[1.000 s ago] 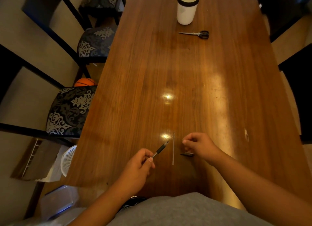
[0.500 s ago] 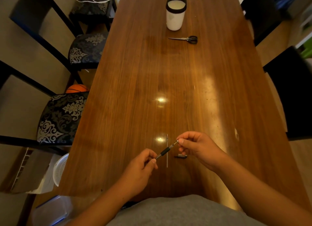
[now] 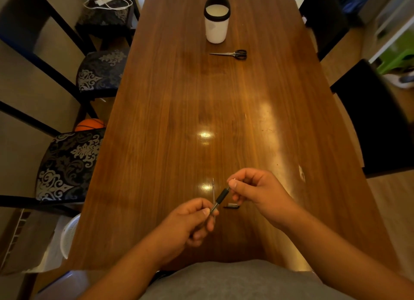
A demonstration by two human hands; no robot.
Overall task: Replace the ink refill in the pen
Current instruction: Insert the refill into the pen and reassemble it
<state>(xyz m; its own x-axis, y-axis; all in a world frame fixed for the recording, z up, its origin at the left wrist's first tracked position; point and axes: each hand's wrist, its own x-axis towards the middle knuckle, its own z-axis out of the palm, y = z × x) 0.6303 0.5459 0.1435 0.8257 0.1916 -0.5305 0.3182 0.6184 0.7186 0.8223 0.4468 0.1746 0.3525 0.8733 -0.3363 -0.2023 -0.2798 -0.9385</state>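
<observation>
A long wooden tabletop (image 3: 179,120) runs away from the person. Patterned chairs (image 3: 67,165) line its left edge, and an orange ball (image 3: 89,124) shows behind the nearest one. Far beyond the fingers stands a white cup (image 3: 216,23) with a dark rim, and black-handled scissors (image 3: 233,53) lie just nearer than it, closed, blades pointing left.

Both hands hover close together over the near end of the tabletop. The left hand (image 3: 190,221) is curled, its thumb and forefinger pinched on the lower end of the pen (image 3: 220,197). The pen slants up and to the right from those fingers, its black grip section in the open gap between the two hands. The right hand (image 3: 259,192) has thumb and forefinger pinched together right at the pen's upper tip; whether they grip the tip itself or some small part there is too small to tell.

A thin refill (image 3: 213,188) lies on the tabletop just left of the pen, pointing away from the person, its near end hidden behind the left fingers. A small dark pen piece (image 3: 231,205) lies flat on the wood just below the right fingers, between the two hands.
</observation>
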